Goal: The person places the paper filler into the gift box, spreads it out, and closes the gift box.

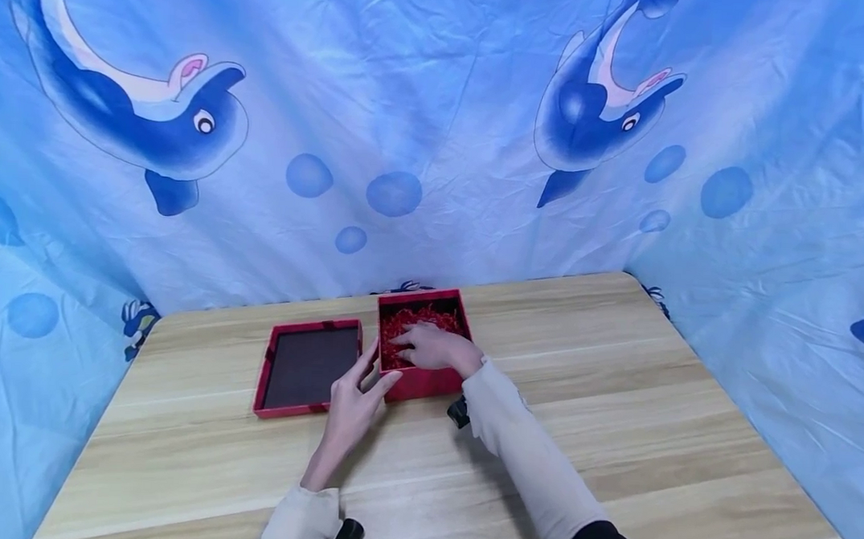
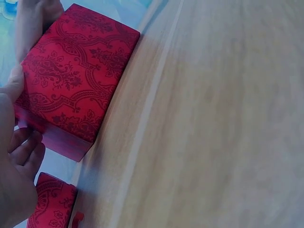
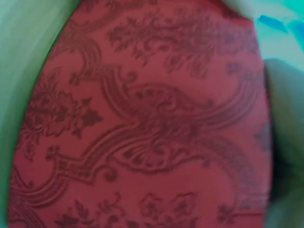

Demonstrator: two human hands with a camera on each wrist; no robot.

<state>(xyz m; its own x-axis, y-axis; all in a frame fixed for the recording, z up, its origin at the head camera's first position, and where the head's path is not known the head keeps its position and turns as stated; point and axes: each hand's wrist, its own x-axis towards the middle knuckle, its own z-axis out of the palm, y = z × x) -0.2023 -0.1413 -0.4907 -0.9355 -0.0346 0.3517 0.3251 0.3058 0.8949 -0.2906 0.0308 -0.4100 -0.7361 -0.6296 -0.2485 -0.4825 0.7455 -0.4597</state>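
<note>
Head view: a red box (image 1: 427, 383) sits just below centre on the surface (image 1: 587, 373), a shallow red lid (image 1: 312, 367) at its nine o'clock. The right hand (image 1: 432, 347), fingers spread, rests on red shreds (image 1: 399, 323) inside; the left hand (image 1: 354, 396), thumb and fingers parted, touches its seven-o'clock corner. Left wrist: the box stands toward eleven o'clock. Right wrist: its patterned wall fills the middle.

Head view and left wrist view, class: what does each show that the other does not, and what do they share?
Only the head view: red shreds in the open box, the dark inside of the lid, and two whole printed dolphins.

Only the left wrist view: a clear dark floral pattern on the box's side.

Both: the box, the lid, the left hand touching the box, and the wooden tabletop.
</note>
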